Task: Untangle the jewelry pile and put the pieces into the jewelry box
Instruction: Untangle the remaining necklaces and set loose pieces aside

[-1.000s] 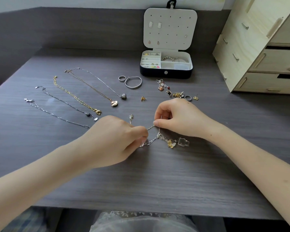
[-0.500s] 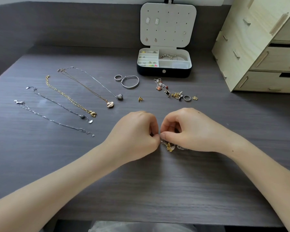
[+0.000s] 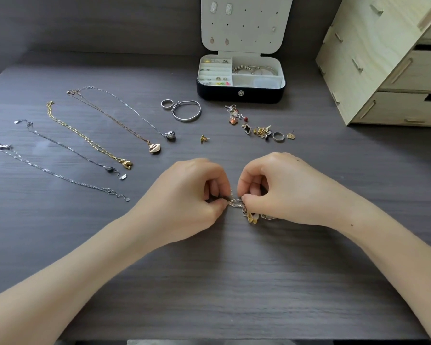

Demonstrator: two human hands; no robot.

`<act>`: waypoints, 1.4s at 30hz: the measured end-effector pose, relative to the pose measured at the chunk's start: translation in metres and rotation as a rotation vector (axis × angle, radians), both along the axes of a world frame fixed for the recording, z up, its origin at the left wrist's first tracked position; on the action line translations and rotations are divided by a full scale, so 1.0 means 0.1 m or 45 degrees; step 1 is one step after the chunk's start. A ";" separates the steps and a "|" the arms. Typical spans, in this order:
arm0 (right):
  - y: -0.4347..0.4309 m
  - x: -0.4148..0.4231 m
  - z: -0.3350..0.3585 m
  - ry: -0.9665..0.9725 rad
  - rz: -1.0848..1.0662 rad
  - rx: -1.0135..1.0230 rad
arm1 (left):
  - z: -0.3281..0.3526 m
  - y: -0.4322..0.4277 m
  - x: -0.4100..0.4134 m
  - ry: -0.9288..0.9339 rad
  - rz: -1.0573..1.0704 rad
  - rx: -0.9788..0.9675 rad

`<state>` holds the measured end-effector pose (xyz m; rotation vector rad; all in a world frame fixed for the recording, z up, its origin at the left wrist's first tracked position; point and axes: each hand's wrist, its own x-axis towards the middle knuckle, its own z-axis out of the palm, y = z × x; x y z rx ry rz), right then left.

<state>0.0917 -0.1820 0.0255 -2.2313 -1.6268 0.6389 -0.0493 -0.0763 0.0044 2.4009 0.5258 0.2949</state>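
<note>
Your left hand [image 3: 184,195] and right hand [image 3: 284,190] meet knuckle to knuckle straight in front of the box [image 3: 239,94], well toward you from it. Each grip is closed in a thumb-and-finger pinch on the tangle [image 3: 235,202], low at the worktop [image 3: 209,282]; whether it touches the surface I cannot tell. You pinch close on either side of the knot, probably so a small pull opens that one loop instead of tightening the rest. A gold charm [image 3: 253,217] shows below your right hand, with more chain trailing under it. Five chains [image 3: 90,138] lie straight and apart to the front-left of the box, presumably so they cannot snag again. A ring [image 3: 166,104] and bangle [image 3: 186,110] sit just front-left of the box, and loose earrings [image 3: 256,128] just in front of it, handy for dropping in. The box stands open and part filled. I judge the untangling nearly done, with most of the boxing ahead.
</note>
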 end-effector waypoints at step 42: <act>0.05 0.02 -0.04 -0.030 -0.107 -0.026 | -0.15 0.09 -0.20 -0.158 -0.367 0.707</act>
